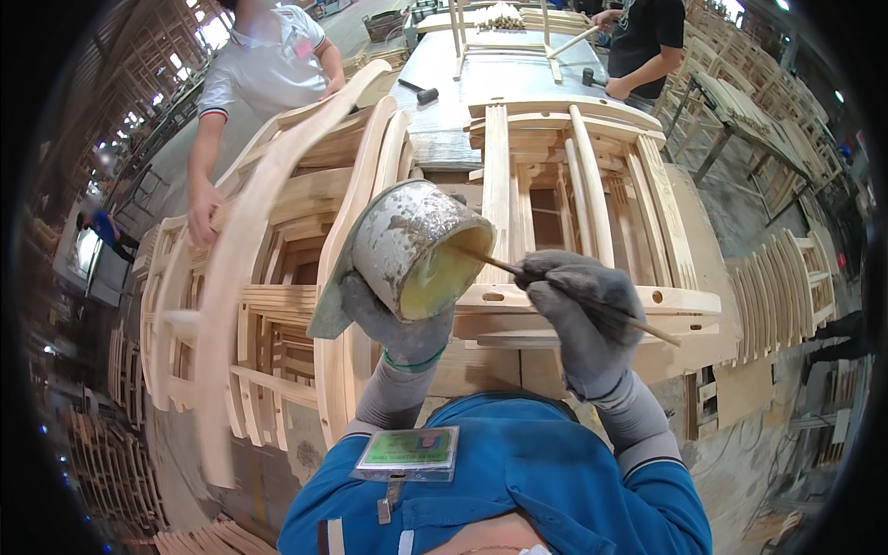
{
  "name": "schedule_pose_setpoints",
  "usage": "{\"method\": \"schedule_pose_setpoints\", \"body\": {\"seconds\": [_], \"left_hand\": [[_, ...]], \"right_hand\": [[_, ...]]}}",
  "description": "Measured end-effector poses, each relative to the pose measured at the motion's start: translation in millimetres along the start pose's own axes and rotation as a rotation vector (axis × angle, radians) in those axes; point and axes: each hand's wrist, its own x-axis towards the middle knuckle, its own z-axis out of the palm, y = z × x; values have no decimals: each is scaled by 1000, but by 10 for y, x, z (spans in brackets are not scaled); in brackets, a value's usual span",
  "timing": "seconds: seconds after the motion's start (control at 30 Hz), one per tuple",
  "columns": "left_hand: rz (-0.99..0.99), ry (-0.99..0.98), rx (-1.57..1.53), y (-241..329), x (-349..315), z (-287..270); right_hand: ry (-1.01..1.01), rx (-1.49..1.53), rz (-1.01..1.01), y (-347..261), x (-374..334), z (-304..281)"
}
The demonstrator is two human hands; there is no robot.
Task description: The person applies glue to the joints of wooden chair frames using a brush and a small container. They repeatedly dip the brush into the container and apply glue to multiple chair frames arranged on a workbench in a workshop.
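Observation:
My left hand (398, 328), in a grey glove, is closed round a paint-spattered pot (393, 245). The pot is tilted toward me, and pale yellow glue-like liquid (435, 282) shows inside its mouth. A grey-green flat piece (338, 268) sits at the pot's base. My right hand (587, 319), also gloved, grips a thin wooden stick (652, 330); its far end reaches into the pot, so its tip is hidden. Beyond my right hand lies a stack of wooden frames (601, 185), with slotted rails (592, 299) along its near side.
Curved wooden chair frames (287, 250) are stacked at the left, where a person in a white shirt (268, 65) handles one. Another person in black (647, 55) stands at the far right of a plastic-covered table (490, 69), which holds a black mallet (425, 95).

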Motion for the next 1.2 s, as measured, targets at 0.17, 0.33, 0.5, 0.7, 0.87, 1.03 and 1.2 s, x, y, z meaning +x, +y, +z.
{"method": "schedule_pose_setpoints", "body": {"seconds": [0.17, 0.33, 0.5, 0.7, 0.87, 1.03, 1.2], "left_hand": [[30, 167, 19, -24, -2, 115], [74, -62, 102, 4, -12, 39], [15, -294, -244, -6, 34, -122], [75, -231, -72, 61, 32, -100], [76, -81, 92, 60, 76, -72], [59, -101, -157, 20, 111, -36], [221, -149, -81, -175, 196, -347]], "right_hand": [[112, 4, 35, -28, 9, -6], [1, -49, -13, -25, 24, -24], [-17, -79, -86, 13, -21, -17], [23, -161, -78, -79, -21, 43], [-57, -100, -67, 87, -101, 125], [124, 219, 143, 152, -230, 216], [322, 512, 353, 232, -235, 234]]}}
